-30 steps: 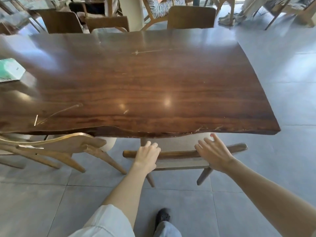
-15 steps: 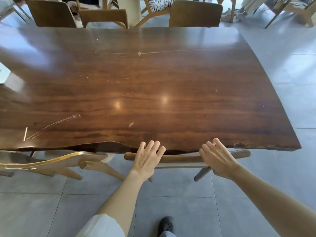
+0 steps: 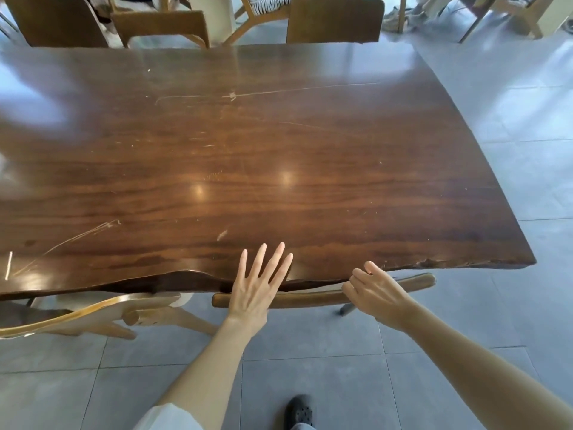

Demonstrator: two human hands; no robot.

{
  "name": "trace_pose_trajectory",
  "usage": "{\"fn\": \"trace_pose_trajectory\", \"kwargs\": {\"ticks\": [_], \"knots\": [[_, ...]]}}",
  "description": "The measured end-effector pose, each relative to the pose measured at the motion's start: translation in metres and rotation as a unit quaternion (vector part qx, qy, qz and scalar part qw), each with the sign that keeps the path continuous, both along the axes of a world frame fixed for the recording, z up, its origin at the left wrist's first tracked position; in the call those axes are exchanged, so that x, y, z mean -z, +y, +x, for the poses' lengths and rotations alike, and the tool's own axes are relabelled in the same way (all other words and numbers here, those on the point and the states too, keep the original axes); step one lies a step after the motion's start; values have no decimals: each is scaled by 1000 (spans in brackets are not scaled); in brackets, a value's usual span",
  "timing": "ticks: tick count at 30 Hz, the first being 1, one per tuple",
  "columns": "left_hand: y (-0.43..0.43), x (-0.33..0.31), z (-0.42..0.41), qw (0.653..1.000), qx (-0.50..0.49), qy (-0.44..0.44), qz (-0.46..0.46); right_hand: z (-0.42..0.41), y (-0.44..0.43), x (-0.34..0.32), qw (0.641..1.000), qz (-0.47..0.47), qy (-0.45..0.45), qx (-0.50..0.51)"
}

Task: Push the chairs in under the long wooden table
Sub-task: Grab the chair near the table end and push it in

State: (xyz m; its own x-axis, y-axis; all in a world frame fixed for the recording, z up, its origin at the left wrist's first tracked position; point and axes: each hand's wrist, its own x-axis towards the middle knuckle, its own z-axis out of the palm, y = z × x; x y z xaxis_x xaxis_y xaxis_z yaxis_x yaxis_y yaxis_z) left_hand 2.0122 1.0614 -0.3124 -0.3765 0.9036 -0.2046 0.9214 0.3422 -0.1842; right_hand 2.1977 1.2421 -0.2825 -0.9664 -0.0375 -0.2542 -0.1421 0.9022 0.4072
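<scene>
While neither hand grips anything, both sit at the near edge of the long wooden table, whose dark, scratched top fills most of the view. Well to the left of the left hand, a light wooden chair has its curved backrest just at the table edge, its pale legs splaying out over the grey tiled floor. The left hand is flat with fingers spread wide, the fingertips lying over the table top and the palm above the top rail of a darker wooden chair; whether the palm touches the rail cannot be told. That chair is tucked under the table, only its backrest rail and one leg showing between and beyond the two hands. The right hand rests loosely curled on the same rail, fingers bent and not closed around it. Below the hands, a black shoe stands on the tiles. Beyond the hands, brown chair backs line the far side.
</scene>
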Motion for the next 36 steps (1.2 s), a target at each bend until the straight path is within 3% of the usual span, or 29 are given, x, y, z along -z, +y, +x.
{"fn": "trace_pose_trajectory", "kwargs": {"ticks": [6, 9, 17, 27, 36], "knots": [[21, -13, -13, 995, 63, -62, -36, -7, 10, -16, 992, -44, 30, 110], [48, -36, -14, 991, 94, -98, -9, -2, 22, -38, 983, -56, 55, 163], [140, -86, 29, 989, 120, -34, 86, 60, 78, -78, 959, -36, 133, 249], [291, -115, 151, 985, 58, -33, 161, 171, 234, -136, 948, -14, 174, 267], [435, -139, 245, 984, 38, -17, 175, 242, 369, -161, 947, -28, 179, 264]]}}
